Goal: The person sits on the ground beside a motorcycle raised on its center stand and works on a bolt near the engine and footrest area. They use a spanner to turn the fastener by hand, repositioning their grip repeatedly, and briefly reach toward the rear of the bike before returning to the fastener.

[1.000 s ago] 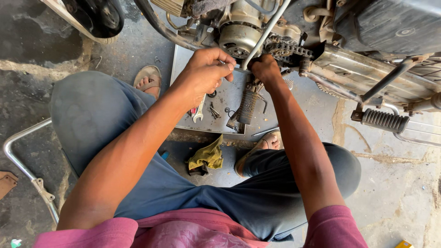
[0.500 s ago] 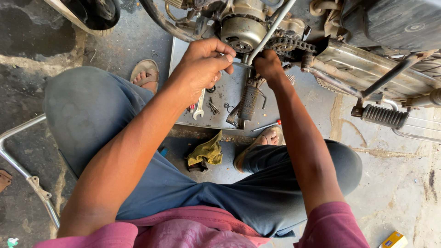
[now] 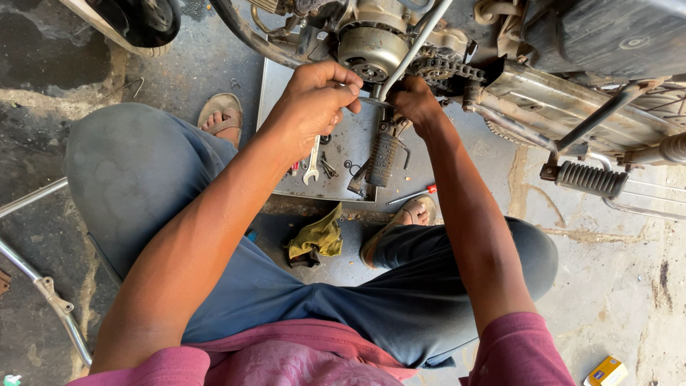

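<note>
Both hands (image 3: 371, 96) stay beside footpeg (image 3: 382, 159), chain (image 3: 439, 68).

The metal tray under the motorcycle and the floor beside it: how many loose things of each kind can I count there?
Spanner on the tray: 1
Red-handled screwdriver: 1
Yellow-green rag: 1
Yellow box: 1
Small dark parts: too small to count
Total counted: 4

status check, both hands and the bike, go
Left hand closed on a thin metal tool at the motorcycle engine. Right hand gripping beside it, by the chain. Footpeg hangs just below; spanner loose on tray.
</note>
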Tool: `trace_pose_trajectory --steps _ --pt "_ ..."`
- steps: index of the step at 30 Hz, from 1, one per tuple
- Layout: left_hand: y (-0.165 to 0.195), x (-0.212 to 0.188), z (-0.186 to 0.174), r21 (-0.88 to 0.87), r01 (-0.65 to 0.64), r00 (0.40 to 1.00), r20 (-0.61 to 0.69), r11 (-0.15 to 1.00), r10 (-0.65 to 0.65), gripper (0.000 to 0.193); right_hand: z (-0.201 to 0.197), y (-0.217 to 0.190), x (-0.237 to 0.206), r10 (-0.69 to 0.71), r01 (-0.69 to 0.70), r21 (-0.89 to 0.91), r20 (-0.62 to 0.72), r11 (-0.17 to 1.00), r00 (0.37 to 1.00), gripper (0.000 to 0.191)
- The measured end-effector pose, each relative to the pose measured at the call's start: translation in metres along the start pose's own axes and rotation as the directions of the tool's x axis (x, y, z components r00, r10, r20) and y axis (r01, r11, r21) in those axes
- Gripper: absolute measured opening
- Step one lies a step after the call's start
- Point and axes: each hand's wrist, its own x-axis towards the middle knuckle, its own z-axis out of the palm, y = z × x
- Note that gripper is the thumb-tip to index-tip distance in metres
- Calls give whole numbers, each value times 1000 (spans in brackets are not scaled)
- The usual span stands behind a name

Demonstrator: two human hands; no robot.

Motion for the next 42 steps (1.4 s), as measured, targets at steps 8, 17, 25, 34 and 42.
trace_pose_trajectory --steps 8,17,25,34,42 --pt "-7 8 0 -28 -5 1000 -10 1000 4 13 16 -24 -17 5 -61 -238 -231 969 973 17" --pt "-9 9 -1 -42 -29 1000 4 999 29 11 18 -26 -10 62 -137 -296 -249 945 967 17" --pt "-7 14 10 -23 17 1000 -11 1000 -17 12 9 -8 -6 38 -32 51 -134 998 990 9" --pt "-4 13 6 -39 15 999 -37 999 -17 11 17 -35 -14 169 -214 -177 -237 961 957 12" --pt "-9 16 14 -100 14 999 -29 995 -17 10 19 -49 -13 124 -207 -309 -270 928 955 28"
